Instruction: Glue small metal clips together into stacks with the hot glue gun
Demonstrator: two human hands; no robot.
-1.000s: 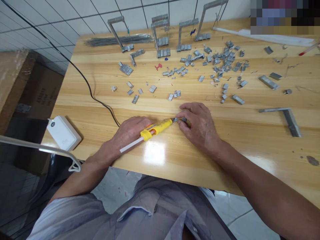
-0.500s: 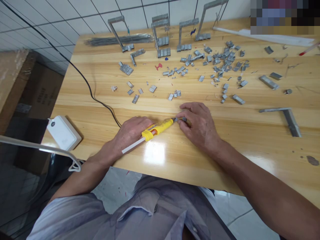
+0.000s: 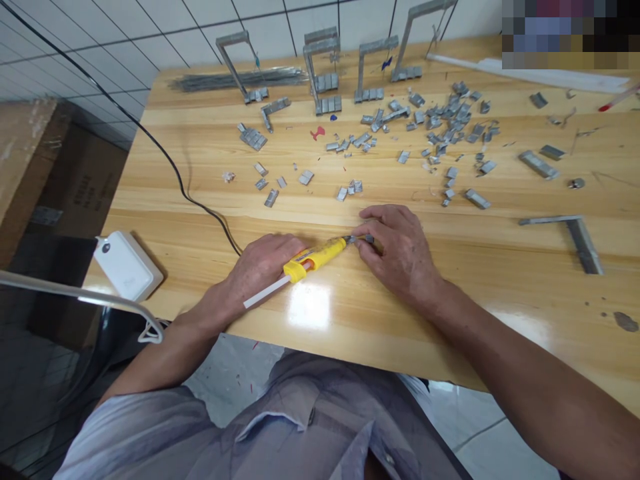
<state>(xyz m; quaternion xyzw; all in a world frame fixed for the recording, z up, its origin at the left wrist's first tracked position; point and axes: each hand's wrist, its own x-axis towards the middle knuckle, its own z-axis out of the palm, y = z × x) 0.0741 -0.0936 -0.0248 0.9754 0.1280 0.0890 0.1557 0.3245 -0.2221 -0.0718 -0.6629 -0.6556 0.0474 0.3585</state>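
My left hand is closed around a yellow hot glue gun, whose grip is hidden beneath the fingers. From its rear end sticks a white glue stick. The nozzle points right and meets a small grey metal piece at the fingertips of my right hand. Thumb and fingers pinch that piece close to the tabletop, covering most of it. Beyond my hands, several small bent grey pieces lie on the wooden table.
Grey C-shaped stands line the back by the tiled wall, near a bundle of thin rods. Loose grey pieces are heaped at back right. An L-shaped piece lies right. A black cable and white power bank are left.
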